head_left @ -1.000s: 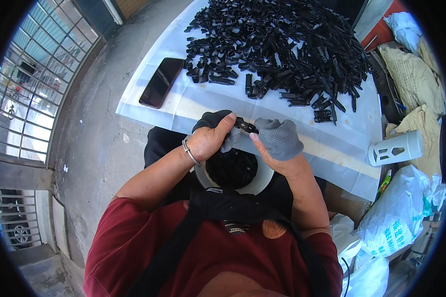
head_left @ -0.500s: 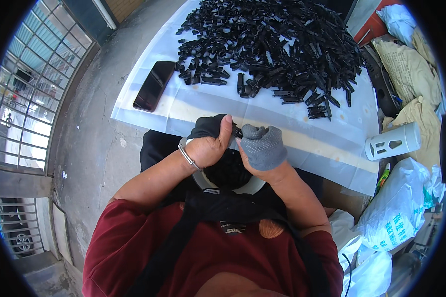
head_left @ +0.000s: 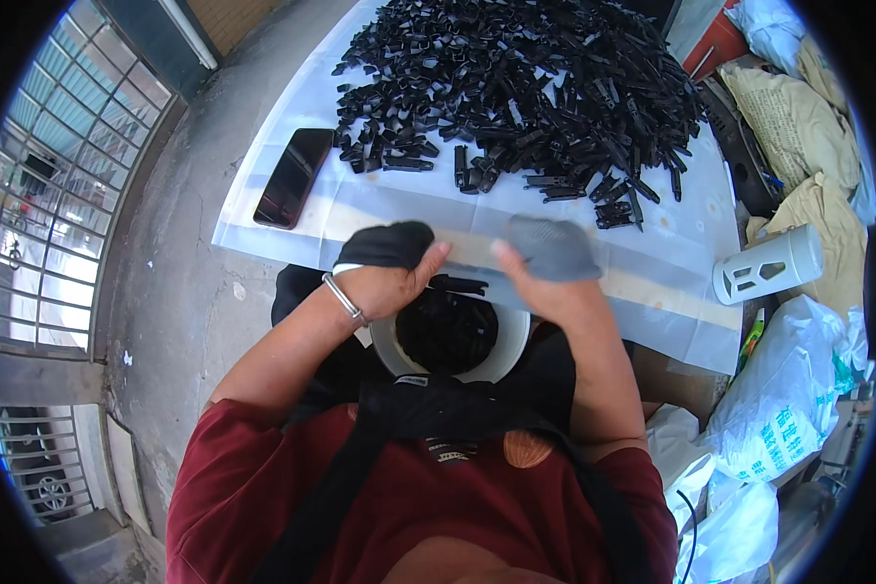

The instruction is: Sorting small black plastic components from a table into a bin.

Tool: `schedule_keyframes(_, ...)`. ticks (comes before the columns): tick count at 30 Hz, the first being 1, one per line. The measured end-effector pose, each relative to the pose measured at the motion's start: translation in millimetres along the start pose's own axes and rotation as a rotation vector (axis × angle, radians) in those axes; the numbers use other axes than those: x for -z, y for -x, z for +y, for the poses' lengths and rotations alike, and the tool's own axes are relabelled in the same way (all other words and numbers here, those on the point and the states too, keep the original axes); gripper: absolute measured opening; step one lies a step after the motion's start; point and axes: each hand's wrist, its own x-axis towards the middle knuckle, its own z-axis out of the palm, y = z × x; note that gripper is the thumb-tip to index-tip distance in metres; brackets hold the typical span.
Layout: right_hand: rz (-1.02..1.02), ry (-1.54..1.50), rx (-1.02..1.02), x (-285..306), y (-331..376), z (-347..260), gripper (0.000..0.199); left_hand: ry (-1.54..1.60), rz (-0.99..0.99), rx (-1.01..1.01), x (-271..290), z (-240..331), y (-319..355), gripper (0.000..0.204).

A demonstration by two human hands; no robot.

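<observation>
My left hand (head_left: 387,261), in a black glove with the thumb bare, is curled closed above the left of a white bucket (head_left: 381,348). What its fingers may hold is hidden. A slim black plastic part (head_left: 459,285) shows just below the thumb, over the bucket's far side; whether the hand touches it I cannot tell. My right hand (head_left: 552,261), in a grey dotted glove, is apart from the left, over the table's near edge. Motion smears its fingers. Several black parts (head_left: 448,336) fill the bucket between my legs.
A large heap of black plastic parts (head_left: 516,88) covers the far side of the white-sheeted table (head_left: 652,282). A phone (head_left: 294,177) lies at left. A pale slotted cylinder (head_left: 769,265) lies on its side at the right edge. Plastic bags (head_left: 779,409) crowd the right.
My hands have moved apart, the right one to the right and the left slightly left. A black part that was between them now shows lower, over the bucket.
</observation>
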Motion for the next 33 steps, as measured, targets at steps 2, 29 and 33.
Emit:
schedule_keyframes(2,0.142,0.119,-0.33,11.0,-7.9,22.6,0.039,-0.09,0.228,-0.058,-7.4,1.0,-25.4,0.025)
schedule_keyframes(29,0.154,0.305,-0.173,-0.7,-0.5,39.3,0.025,0.022,0.344,0.047,-17.6,-29.0,-55.0,0.027)
schedule_keyframes(33,0.163,0.406,-0.073,-6.9,-5.5,34.5,0.025,0.047,0.34,0.123,-22.6,-36.4,-55.2,0.025)
